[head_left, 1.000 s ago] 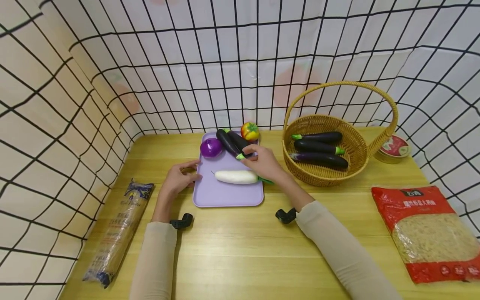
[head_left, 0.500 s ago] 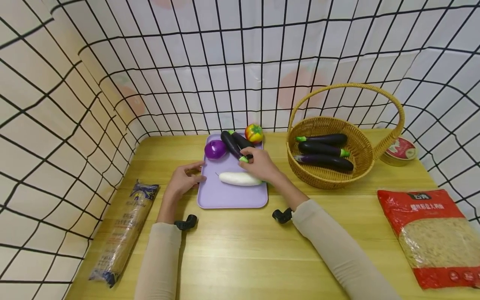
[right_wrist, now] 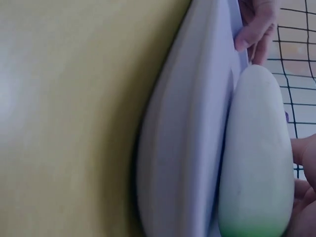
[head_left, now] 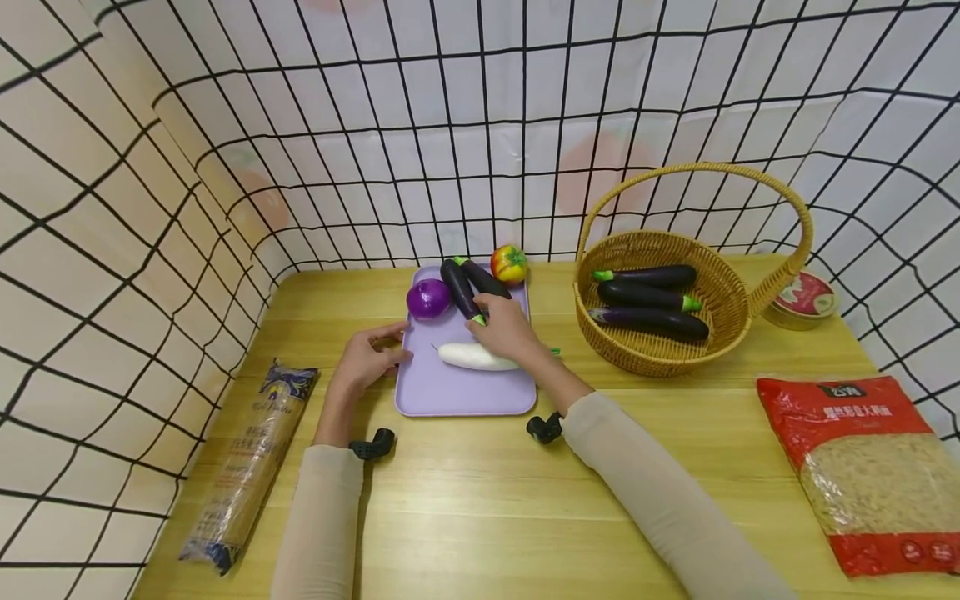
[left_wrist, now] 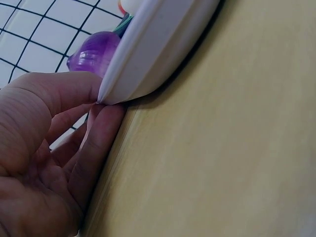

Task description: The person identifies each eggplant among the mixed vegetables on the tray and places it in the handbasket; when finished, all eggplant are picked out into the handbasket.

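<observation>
On the lilac tray (head_left: 465,398), my left hand (head_left: 365,358) pinches the left rim between thumb and fingers; the left wrist view shows the thumb over the tray's edge (left_wrist: 163,54) and a finger below. My right hand (head_left: 510,329) reaches over the white radish (head_left: 468,357) and pinches the green stem end of a dark eggplant (head_left: 459,285). A second eggplant (head_left: 483,279) lies beside it, partly covered by that hand. The radish (right_wrist: 256,153) hides most of the right fingers in the right wrist view. A purple onion (head_left: 429,298) sits at the upper left.
A red-and-yellow tomato-like vegetable (head_left: 509,264) sits at the tray's back right corner. Right of it stands a wicker basket (head_left: 645,362) with a tall handle and several eggplants. A tin (head_left: 802,302), a red pasta bag (head_left: 862,475) and a long noodle pack (head_left: 251,467) lie toward the sides.
My right hand has shifted a little left, and the eggplant's stem end has swung left with it. The left hand keeps its place at the tray's rim.
</observation>
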The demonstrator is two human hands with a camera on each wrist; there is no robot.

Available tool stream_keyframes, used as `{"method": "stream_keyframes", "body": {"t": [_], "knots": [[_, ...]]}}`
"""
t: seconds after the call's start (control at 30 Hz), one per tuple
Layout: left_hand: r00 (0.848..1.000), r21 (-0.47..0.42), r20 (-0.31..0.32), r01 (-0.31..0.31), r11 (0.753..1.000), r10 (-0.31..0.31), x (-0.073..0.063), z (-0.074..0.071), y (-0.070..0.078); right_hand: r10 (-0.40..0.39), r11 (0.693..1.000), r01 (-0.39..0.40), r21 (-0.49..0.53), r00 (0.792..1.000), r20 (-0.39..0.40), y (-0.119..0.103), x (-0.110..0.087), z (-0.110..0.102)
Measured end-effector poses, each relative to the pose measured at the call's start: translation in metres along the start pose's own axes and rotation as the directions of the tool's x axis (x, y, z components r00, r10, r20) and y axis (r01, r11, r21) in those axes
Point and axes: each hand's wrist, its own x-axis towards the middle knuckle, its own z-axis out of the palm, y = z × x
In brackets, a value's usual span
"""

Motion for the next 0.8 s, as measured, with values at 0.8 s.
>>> {"method": "stream_keyframes", "body": {"t": [0.8], "knots": [[1.000, -0.028, 0.003, 0.008, 1.000, -0.008, 0.0002, -0.0009, 0.0022, 0.101, 0.993, -0.106, -0.044, 0.990, -0.102, -0.0070, 0.0051, -0.0011]]}}
